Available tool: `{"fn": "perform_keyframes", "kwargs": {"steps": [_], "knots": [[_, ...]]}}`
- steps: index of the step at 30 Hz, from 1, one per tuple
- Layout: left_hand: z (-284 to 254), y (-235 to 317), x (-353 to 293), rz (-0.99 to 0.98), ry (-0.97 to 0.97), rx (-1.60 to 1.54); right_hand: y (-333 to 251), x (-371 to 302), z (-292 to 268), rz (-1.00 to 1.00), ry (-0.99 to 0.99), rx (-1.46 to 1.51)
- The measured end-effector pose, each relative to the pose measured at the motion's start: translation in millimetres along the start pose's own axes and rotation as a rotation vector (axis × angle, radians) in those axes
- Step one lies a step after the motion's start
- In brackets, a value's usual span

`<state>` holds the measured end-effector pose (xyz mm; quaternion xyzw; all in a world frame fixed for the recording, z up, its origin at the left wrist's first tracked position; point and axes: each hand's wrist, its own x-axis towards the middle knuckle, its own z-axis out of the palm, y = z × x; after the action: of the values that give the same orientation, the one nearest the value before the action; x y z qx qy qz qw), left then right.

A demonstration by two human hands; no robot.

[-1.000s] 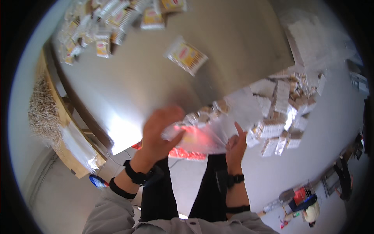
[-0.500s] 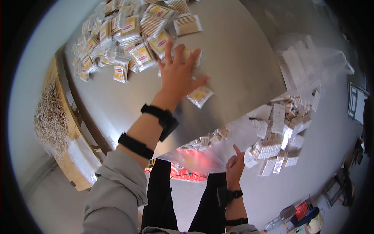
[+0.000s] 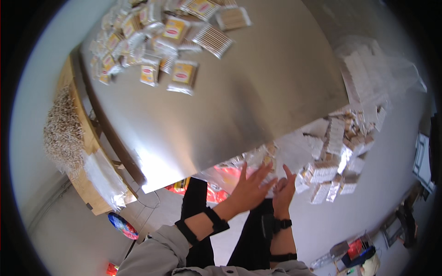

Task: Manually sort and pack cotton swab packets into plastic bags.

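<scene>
My left hand [image 3: 251,189] hovers just below the table's near edge, fingers spread, over the mouth of a clear plastic bag [image 3: 214,175]. Several small packets show inside the bag, partly hidden by my fingers. Beside it, my right hand [image 3: 282,192] has its fingers curled on the bag's edge, the index finger pointing up. On the metal table [image 3: 221,106], a heap of flat clear packets [image 3: 175,30] of thin wooden sticks, apparently cotton swabs, lies at the far left. One yellow-labelled packet [image 3: 183,76] lies at the heap's near side.
On the right, stacks of white packets [image 3: 324,170] sit on the floor below another clear bag [image 3: 368,78]. A wooden bench [image 3: 94,193] at the left carries a pile of loose sticks [image 3: 64,133] and clear plastic sleeves [image 3: 103,177].
My left hand has come from the tabletop down to the bag beside my right hand. The loose packets under and near it have left the table. My right hand stays at the bag's edge.
</scene>
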<state>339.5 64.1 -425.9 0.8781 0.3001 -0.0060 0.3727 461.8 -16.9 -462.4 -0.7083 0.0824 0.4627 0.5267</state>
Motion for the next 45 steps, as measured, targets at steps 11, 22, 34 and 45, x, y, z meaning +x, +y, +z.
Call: {"fn": "perform_keyframes", "kwargs": {"steps": [11, 22, 34, 45], "knots": [[-236, -195, 132, -0.398, 0.831, 0.366, 5, -17, -17, 0.054, -0.006, 0.032], [-149, -141, 107, -0.324, 0.725, 0.477, -5, -3, -13, 0.059, -0.026, 0.033], [-11, -26, 19, -0.067, 0.315, 0.169, -3, 4, -13, 0.049, -0.069, 0.043], [-83, -41, 65, 0.022, 0.480, -0.149, -2, -1, -22, 0.008, -0.024, -0.008]]}}
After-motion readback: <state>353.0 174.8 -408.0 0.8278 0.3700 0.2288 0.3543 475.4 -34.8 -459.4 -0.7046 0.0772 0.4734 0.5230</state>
